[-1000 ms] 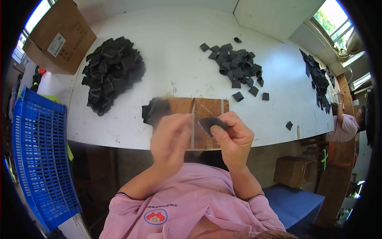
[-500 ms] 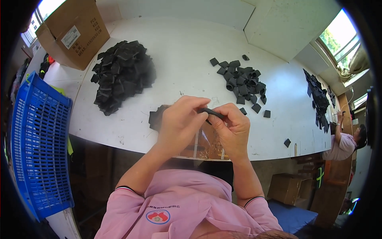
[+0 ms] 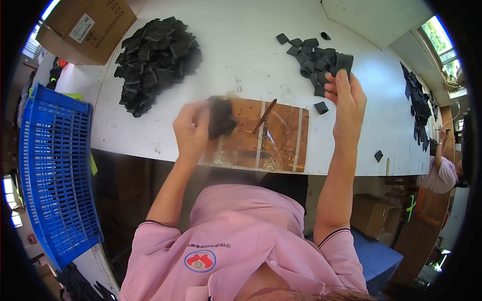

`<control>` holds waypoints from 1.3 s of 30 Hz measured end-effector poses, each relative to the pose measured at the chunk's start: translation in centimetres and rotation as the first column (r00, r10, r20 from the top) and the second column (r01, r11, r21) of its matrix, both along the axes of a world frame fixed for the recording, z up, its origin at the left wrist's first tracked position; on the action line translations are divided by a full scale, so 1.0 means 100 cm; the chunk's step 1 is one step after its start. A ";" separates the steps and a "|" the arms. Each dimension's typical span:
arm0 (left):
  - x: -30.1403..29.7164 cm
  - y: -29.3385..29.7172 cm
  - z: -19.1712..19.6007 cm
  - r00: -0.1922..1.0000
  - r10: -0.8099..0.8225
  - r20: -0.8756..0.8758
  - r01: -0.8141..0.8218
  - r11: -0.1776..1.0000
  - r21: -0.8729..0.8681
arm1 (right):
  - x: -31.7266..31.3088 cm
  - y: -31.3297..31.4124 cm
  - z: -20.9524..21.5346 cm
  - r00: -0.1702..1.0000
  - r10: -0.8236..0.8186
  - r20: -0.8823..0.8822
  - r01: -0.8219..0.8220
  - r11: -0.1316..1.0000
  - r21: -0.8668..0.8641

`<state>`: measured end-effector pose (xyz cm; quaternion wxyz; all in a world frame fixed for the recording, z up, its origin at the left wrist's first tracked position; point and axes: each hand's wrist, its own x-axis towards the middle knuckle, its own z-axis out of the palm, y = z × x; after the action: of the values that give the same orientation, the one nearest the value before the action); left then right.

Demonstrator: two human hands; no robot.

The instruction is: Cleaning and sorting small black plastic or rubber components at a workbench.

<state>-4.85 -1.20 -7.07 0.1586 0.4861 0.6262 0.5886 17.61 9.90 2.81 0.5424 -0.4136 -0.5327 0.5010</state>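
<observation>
My right hand (image 3: 347, 103) is raised at the right, thumb and fingers closed on a small black square piece (image 3: 344, 63), in front of a heap of similar black pieces (image 3: 307, 55). Some pieces in that heap curl like short tubes. My left hand (image 3: 192, 128) is at the left end of a worn brown board (image 3: 285, 133), its curled fingers gripping the edge of a small bunch of black pieces (image 3: 221, 118). That bunch is blurred, and how many pieces the fingers hold is unclear. On the board lies a thin brown stick-like strip (image 3: 264, 116).
A large pile of black pieces (image 3: 153, 62) lies on the white table (image 3: 241, 55) at the left. Beyond it stands a cardboard box (image 3: 90, 32); a blue plastic basket (image 3: 57, 175) is at far left. One loose piece (image 3: 378, 156) sits near the front edge. A co-worker (image 3: 439, 173) is at far right.
My hands were together, bending a black piece between them. They have separated: the right carried a piece right to the heap, the left moved left to the bunch. The view has shifted.
</observation>
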 end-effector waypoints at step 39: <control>0.093 -0.009 0.050 0.693 -0.271 0.668 0.466 0.875 -0.128 | -0.010 -0.098 -0.063 0.662 -0.428 0.615 -0.145 0.732 0.666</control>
<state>4.46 -2.11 -2.07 0.5441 0.3484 0.5027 0.5743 16.61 0.14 -3.47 0.4307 -0.4002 -0.8087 0.0184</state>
